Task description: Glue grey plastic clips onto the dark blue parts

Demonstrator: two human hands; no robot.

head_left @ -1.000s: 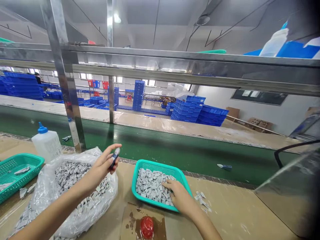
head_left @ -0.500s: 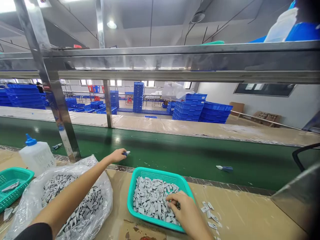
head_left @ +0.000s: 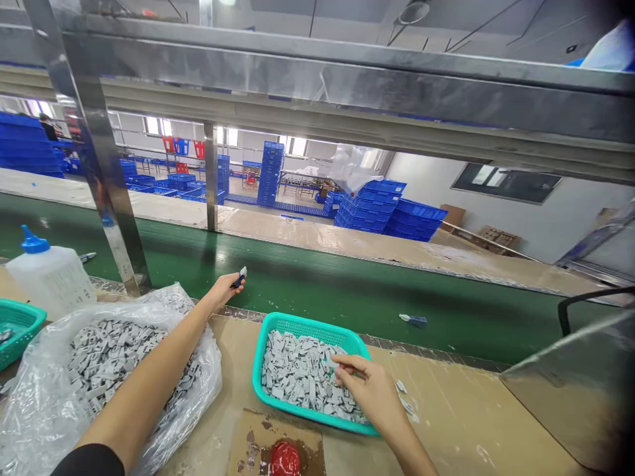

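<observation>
My left hand (head_left: 224,291) is stretched out over the green conveyor belt (head_left: 292,291), its fingers closed on a small dark blue part with a whitish tip (head_left: 241,275), which points upward. Above the right side of a turquoise basket (head_left: 258,370), my right hand (head_left: 372,390) pinches a small light grey plastic piece (head_left: 331,361) between thumb and fingertips. Many similar grey plastic pieces (head_left: 297,370) fill the basket. Under my left forearm lies a clear plastic bag (head_left: 211,363) full of grey pieces. Another dark blue part with a pale tip (head_left: 414,320) lies on the belt to the right.
A bottle with a blue nozzle (head_left: 52,274) stands at left beside another turquoise basket (head_left: 20,320). A red round object (head_left: 285,457) sits on wet-stained cardboard in front. Loose grey pieces lie right of the basket. A metal post (head_left: 106,198) and overhead shelf frame the bench.
My left hand has turned the dark blue part from lying sideways to pointing up. A grey piece now shows in my right fingertips. The view has tilted downward, and the belt's other part appears further left.
</observation>
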